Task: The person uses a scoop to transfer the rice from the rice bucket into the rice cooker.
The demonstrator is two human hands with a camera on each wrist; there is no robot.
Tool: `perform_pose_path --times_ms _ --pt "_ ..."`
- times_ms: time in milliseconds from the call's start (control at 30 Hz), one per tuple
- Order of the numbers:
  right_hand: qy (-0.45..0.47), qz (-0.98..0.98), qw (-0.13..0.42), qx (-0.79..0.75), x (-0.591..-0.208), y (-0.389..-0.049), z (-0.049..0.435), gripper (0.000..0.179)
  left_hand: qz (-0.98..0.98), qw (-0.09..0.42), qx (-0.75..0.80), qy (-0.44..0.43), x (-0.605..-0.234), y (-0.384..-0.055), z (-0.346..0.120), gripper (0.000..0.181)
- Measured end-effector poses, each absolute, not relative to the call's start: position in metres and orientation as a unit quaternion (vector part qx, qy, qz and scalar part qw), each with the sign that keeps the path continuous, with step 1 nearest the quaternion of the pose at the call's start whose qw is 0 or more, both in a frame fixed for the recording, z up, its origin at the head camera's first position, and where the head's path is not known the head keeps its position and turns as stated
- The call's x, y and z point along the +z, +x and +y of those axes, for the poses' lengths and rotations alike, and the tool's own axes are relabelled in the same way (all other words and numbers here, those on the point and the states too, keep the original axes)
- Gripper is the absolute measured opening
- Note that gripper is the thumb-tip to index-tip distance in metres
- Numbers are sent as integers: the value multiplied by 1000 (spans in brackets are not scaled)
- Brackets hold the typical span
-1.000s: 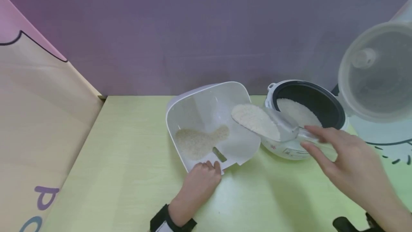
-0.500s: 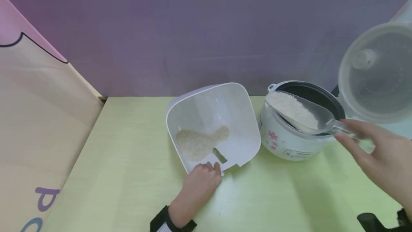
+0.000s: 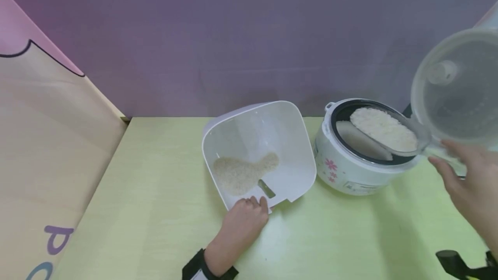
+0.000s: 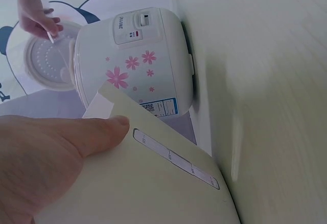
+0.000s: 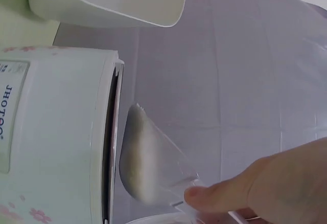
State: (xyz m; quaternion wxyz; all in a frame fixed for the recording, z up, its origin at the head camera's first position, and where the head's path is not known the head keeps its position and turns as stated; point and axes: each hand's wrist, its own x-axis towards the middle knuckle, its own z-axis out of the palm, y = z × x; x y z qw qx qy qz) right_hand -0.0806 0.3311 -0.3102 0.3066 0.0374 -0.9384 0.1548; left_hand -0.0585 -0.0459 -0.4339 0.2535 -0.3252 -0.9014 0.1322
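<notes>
My right hand [image 3: 470, 180] grips the handle of a clear plastic scoop [image 3: 425, 135] heaped with white rice [image 3: 383, 129]. The scoop is over the open mouth of a white rice cooker [image 3: 350, 178] with pink flowers. Below it, more rice [image 3: 355, 137] shows in the dark pot. In the right wrist view the thumb presses on the scoop handle [image 5: 186, 193]. My left hand [image 3: 243, 226] holds the near rim of a tilted white rice bin [image 3: 260, 131]. Some rice [image 3: 237, 174] lies inside that bin. The left wrist view shows the thumb against the bin's wall [image 4: 153, 183].
The cooker's lid [image 3: 463, 90] stands raised on its right side. A purple-grey backdrop [image 3: 249, 46] rises behind the pale green table [image 3: 155, 176]. A beige panel [image 3: 46, 141] borders the left.
My right hand has carried the loaded scoop rightward from beside the bin to over the cooker's pot. The left hand and bin have stayed in place.
</notes>
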Motion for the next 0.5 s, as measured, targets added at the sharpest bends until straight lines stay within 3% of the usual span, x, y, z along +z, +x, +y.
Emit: perform_pose_path --times_ms 67,200,500 --pt "38 -928 339 148 -311 -82 328 49 -901 255 133 -325 -434 -58 -46 27" --pt "12 -924 354 141 -310 -81 322 31 -902 252 133 -325 -434 -58 -46 27" --pt "24 -918 381 103 -310 -77 313 36 -902 251 135 -324 -433 -58 -46 27"
